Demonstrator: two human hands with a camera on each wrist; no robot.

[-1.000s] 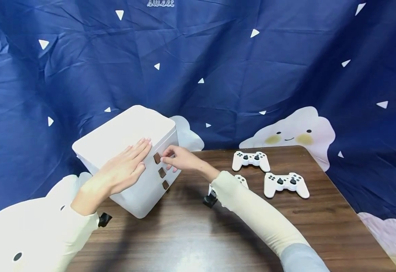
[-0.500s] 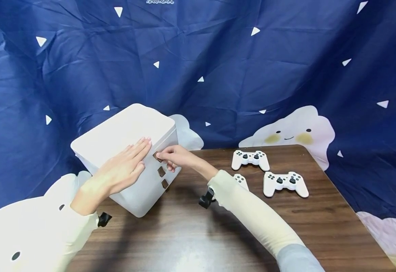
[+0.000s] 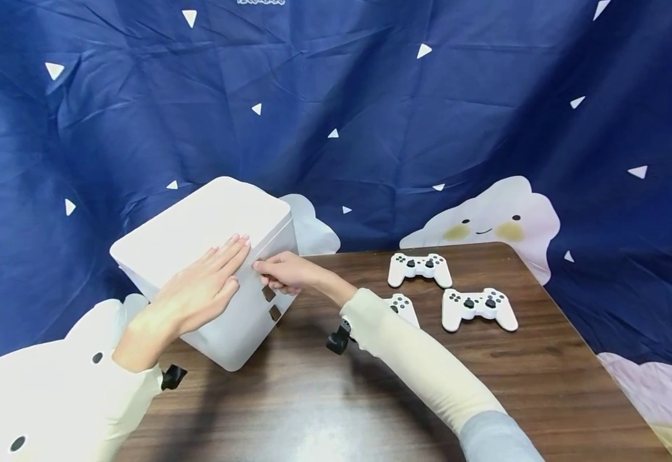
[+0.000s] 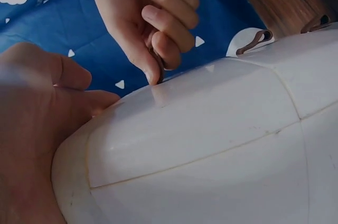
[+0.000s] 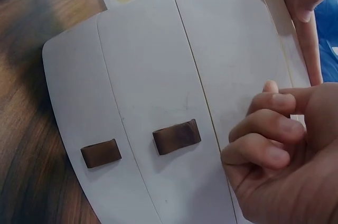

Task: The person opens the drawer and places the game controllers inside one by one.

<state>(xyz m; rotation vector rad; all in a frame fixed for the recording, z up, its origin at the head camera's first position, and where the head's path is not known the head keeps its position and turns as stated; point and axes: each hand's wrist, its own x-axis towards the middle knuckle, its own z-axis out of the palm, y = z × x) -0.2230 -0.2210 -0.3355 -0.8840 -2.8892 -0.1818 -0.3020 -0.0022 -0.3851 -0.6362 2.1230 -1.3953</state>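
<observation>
A white drawer unit [image 3: 214, 208] stands on the table at the left, its drawer front turned toward the right. My left hand [image 3: 199, 292] lies across its top, fingers straight and fingertips near the front edge. With thumb and forefinger my right hand [image 3: 286, 271] pinches the brown pull tab [image 4: 160, 76] of the top drawer, which the head view hides behind the fingers. Below it, the middle pull tab [image 5: 177, 137] and the bottom pull tab [image 5: 101, 154] show as brown loops. In the right wrist view, the top drawer sits flush with the others.
White game controllers lie to the right on the brown wooden table [image 3: 532, 378]: one at the back [image 3: 420, 269], one at the right [image 3: 479, 309], and one [image 3: 403, 310] partly behind the right sleeve. A blue curtain [image 3: 359, 96] with cloud prints hangs behind.
My right hand has moved slightly left onto the top tab, and its thumb and forefinger have closed on it. The left hand stays on the unit's top. The head view has shifted a little.
</observation>
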